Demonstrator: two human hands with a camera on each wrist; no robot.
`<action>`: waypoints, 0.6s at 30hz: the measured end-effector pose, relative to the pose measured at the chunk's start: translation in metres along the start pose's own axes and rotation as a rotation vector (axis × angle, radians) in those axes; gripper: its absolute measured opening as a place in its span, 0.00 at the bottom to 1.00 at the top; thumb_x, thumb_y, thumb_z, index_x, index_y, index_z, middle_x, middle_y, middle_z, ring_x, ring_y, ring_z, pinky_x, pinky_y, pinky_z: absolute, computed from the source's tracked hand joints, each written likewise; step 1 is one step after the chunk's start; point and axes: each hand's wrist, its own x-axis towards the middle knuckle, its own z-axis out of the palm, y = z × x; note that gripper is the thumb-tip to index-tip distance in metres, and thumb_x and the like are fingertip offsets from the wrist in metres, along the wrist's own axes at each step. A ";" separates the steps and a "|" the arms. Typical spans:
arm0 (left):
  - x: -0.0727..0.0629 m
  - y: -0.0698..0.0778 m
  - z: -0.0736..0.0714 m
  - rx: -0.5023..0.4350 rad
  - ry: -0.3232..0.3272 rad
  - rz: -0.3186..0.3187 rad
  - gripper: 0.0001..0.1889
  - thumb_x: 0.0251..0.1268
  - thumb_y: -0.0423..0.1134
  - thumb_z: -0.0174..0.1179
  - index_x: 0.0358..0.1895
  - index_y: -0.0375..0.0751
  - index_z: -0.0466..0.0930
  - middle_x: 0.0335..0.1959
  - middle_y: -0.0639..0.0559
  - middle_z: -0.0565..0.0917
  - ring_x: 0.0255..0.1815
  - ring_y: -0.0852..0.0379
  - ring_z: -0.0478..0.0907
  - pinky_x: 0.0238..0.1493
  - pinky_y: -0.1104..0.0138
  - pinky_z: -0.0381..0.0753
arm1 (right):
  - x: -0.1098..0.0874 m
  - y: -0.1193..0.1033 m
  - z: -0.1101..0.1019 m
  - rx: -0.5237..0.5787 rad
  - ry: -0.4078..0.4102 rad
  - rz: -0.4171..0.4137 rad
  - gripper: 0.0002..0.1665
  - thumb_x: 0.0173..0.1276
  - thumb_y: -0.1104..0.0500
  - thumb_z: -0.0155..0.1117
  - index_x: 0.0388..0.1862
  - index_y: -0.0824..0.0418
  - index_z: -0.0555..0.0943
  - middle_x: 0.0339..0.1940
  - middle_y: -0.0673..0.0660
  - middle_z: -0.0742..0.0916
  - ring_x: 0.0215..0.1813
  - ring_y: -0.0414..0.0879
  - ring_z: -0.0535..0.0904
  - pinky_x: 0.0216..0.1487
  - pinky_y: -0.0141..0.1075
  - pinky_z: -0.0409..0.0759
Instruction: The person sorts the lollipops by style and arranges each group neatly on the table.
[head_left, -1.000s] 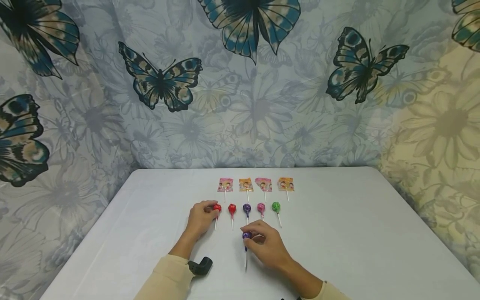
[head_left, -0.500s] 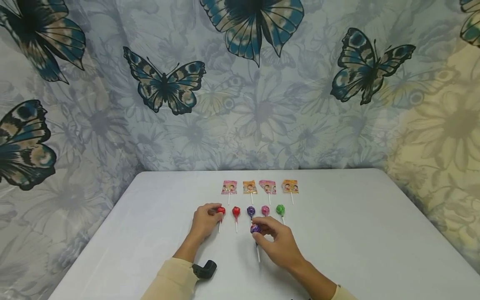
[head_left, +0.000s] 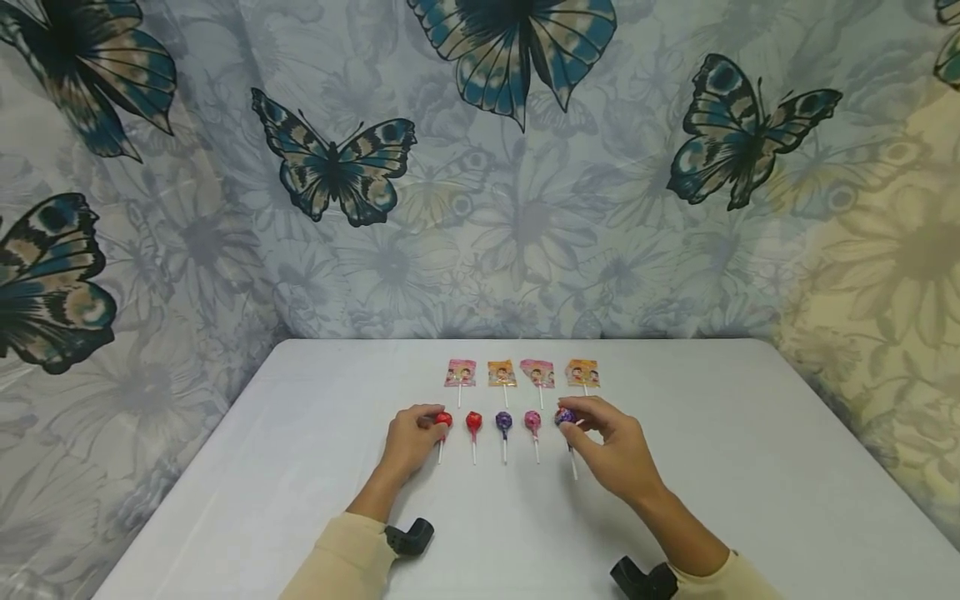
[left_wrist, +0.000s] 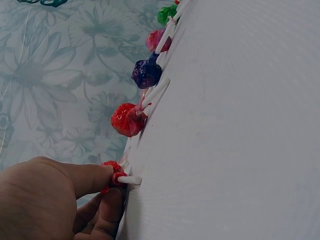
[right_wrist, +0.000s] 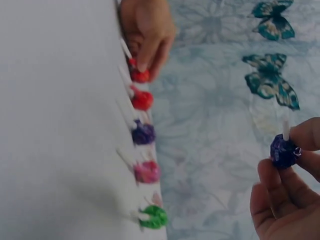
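My left hand (head_left: pixel 408 437) pinches the red lollipop (left_wrist: pixel 111 172) at the left end of a row on the white table. To its right lie a second red lollipop (head_left: pixel 473 422), a purple one (head_left: pixel 504 421) and a pink one (head_left: pixel 532 421), sticks toward me. My right hand (head_left: pixel 615 446) holds another purple lollipop (right_wrist: pixel 284 151) by its wrapped head, between thumb and fingers, raised off the table in the right wrist view. In the head view this hand covers the green lollipop (right_wrist: pixel 154 217) at the row's right end.
Behind the row lie several flat-packed lollipops, such as a pink packet (head_left: pixel 461 372) and an orange packet (head_left: pixel 582 372). The white table (head_left: pixel 337 400) ends at a butterfly-print backdrop (head_left: pixel 525 250). A black wrist device (head_left: pixel 410 537) sits at the left sleeve.
My right hand has carried the purple lollipop rightward and away from me, from below the middle of the row to its right end. The left hand keeps its hold on the red lollipop.
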 end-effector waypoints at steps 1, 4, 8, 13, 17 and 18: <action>0.000 0.000 0.000 0.001 0.001 0.002 0.15 0.58 0.31 0.66 0.50 0.37 0.84 0.35 0.51 0.81 0.33 0.56 0.74 0.31 0.65 0.75 | 0.001 0.002 -0.004 -0.003 0.005 -0.001 0.19 0.60 0.76 0.64 0.51 0.66 0.82 0.45 0.55 0.85 0.41 0.49 0.81 0.43 0.29 0.78; 0.000 0.001 0.001 0.000 0.006 0.004 0.15 0.58 0.31 0.66 0.50 0.37 0.84 0.35 0.51 0.81 0.33 0.56 0.74 0.32 0.65 0.75 | 0.005 0.005 -0.013 -0.003 0.023 0.001 0.20 0.59 0.79 0.63 0.51 0.69 0.81 0.46 0.57 0.83 0.41 0.49 0.80 0.44 0.27 0.77; 0.000 0.002 0.001 0.008 0.008 0.011 0.15 0.58 0.31 0.66 0.50 0.37 0.84 0.34 0.51 0.81 0.33 0.56 0.74 0.32 0.64 0.75 | 0.011 -0.003 -0.023 -0.041 0.043 0.019 0.20 0.58 0.81 0.63 0.50 0.75 0.80 0.46 0.64 0.82 0.41 0.47 0.79 0.44 0.26 0.76; 0.000 0.002 0.001 0.006 0.010 0.016 0.15 0.58 0.31 0.66 0.50 0.37 0.84 0.33 0.52 0.81 0.32 0.56 0.73 0.30 0.65 0.75 | 0.015 0.004 -0.033 -0.114 0.042 0.065 0.18 0.60 0.79 0.62 0.51 0.75 0.80 0.43 0.65 0.83 0.41 0.48 0.80 0.44 0.24 0.76; 0.000 0.001 0.001 0.001 0.015 0.011 0.15 0.58 0.30 0.66 0.49 0.37 0.84 0.32 0.52 0.80 0.31 0.56 0.73 0.29 0.65 0.74 | 0.013 0.039 -0.038 -0.155 0.035 0.109 0.17 0.64 0.72 0.64 0.53 0.70 0.81 0.44 0.60 0.85 0.42 0.40 0.79 0.41 0.24 0.75; 0.000 0.001 0.001 0.001 0.015 0.009 0.15 0.57 0.30 0.66 0.49 0.37 0.84 0.31 0.52 0.80 0.31 0.56 0.73 0.29 0.65 0.74 | 0.012 0.047 -0.038 -0.162 0.035 0.127 0.16 0.65 0.70 0.64 0.53 0.69 0.81 0.43 0.58 0.85 0.42 0.39 0.79 0.41 0.24 0.75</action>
